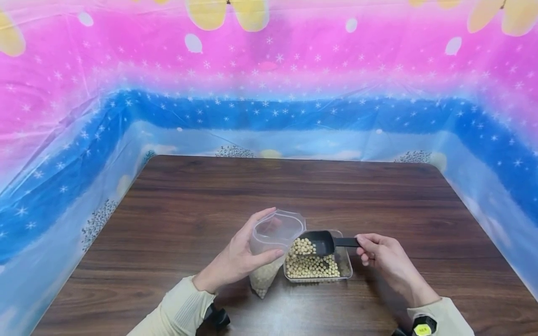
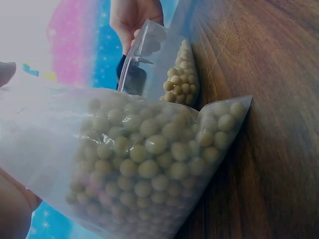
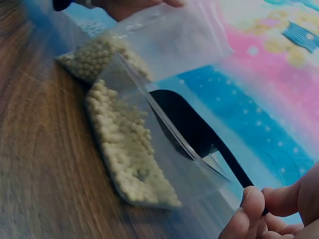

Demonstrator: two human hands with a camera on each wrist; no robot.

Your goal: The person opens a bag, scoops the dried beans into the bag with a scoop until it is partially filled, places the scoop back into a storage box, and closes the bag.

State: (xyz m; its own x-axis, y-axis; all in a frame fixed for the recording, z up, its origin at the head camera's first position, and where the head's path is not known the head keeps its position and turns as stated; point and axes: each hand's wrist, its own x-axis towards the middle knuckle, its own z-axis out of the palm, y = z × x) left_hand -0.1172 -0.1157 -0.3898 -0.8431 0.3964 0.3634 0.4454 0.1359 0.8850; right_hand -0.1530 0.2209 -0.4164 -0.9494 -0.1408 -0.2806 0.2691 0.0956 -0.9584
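Note:
My left hand [image 1: 235, 256] holds a clear plastic bag [image 2: 134, 164] near its spread mouth, thumb on the near side and fingers on the far side. Pale round beans, which look like soybeans, fill its lower part. Between thumb and fingers my right hand [image 1: 388, 255] grips the handle end of a black scoop [image 1: 324, 243]. Some beans [image 1: 303, 246] lie in the scoop at its left end, close to the bag's mouth. Under the scoop stands a clear rectangular container [image 1: 347, 268] with more beans [image 3: 124, 149] in it. The scoop hides part of the container.
A dark wooden table [image 1: 201, 186] carries everything. Beyond its edges hangs a pink and blue patterned cloth [image 1: 269, 112] on the back and both sides. The container stands right beside the bag, on its right.

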